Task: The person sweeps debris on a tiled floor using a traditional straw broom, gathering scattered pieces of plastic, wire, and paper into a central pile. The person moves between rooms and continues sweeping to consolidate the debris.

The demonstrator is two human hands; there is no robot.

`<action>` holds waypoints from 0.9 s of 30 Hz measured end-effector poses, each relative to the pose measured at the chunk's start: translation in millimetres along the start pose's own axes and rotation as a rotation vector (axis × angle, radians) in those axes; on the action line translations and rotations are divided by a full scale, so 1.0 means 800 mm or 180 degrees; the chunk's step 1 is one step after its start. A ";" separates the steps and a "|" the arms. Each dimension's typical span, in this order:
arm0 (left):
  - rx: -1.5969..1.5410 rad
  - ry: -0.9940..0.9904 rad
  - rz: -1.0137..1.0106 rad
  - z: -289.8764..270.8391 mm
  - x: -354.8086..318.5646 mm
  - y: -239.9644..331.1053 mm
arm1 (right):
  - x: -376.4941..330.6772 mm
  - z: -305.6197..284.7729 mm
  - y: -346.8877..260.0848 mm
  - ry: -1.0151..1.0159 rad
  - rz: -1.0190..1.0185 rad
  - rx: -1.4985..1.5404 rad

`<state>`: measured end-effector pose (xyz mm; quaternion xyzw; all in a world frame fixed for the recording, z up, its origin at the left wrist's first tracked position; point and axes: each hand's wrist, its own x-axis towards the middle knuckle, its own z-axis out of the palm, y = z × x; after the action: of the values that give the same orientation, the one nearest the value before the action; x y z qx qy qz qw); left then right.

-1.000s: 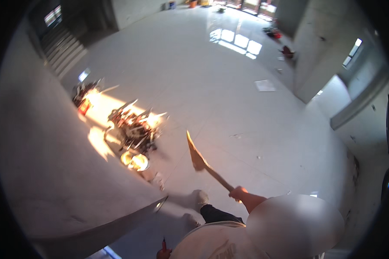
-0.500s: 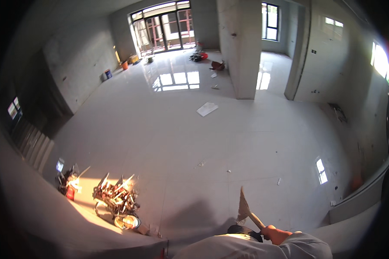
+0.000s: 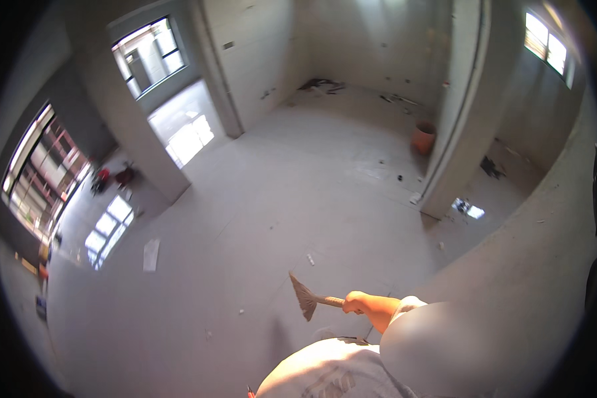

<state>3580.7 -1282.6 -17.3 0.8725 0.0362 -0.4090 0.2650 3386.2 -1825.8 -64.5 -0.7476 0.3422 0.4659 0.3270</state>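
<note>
My right hand (image 3: 355, 302) is closed around the handle of a broom (image 3: 305, 298). The broom has a fan-shaped brown bristle head and a pale wrapped handle. It points left from my fist, its head over the pale tiled floor (image 3: 259, 265); whether the bristles touch the floor I cannot tell. My left hand is out of the picture. A small white piece of litter (image 3: 310, 259) lies just beyond the broom head, and a smaller white bit (image 3: 241, 311) lies to its left.
An orange bucket (image 3: 423, 138) stands by the wall end at the right. Dark scraps (image 3: 322, 85) lie along the far wall. A white sheet-like piece (image 3: 151, 255) rests on the floor at left. A pillar (image 3: 129, 113) rises at the left, beside a doorway.
My view has swung to the right, bringing the orange bucket and right-hand opening into sight. The tool heap at lower left has left view. The broom now points more to the left.
</note>
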 end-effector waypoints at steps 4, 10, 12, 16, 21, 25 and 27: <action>0.0576 -0.0352 0.0468 0.009 0.071 0.168 | -0.009 -0.049 0.045 0.0065 0.0074 0.1582; 0.1185 -0.0847 0.0880 0.050 0.187 0.365 | -0.008 -0.010 0.116 0.0306 0.0520 0.3966; 0.1409 -0.1010 0.0982 0.064 0.230 0.418 | -0.016 0.022 0.119 0.0430 0.0768 0.4535; 0.1791 -0.1255 0.1169 0.078 0.313 0.531 | -0.030 0.026 0.135 0.0629 0.1018 0.5207; 0.2203 -0.1530 0.1497 0.102 0.402 0.682 | -0.039 -0.001 0.132 0.0941 0.1597 0.6096; 0.2340 -0.1655 0.1816 0.130 0.463 0.807 | -0.012 -0.021 0.134 0.1404 0.1703 0.7177; 0.2348 -0.1718 0.2016 0.155 0.490 0.870 | 0.005 -0.034 0.145 0.1523 0.1822 0.7560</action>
<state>3949.2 -2000.0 -68.7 0.7399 -0.4427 -0.5039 0.0518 3305.3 -1912.6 -78.2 0.0457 0.7531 -0.2250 0.6166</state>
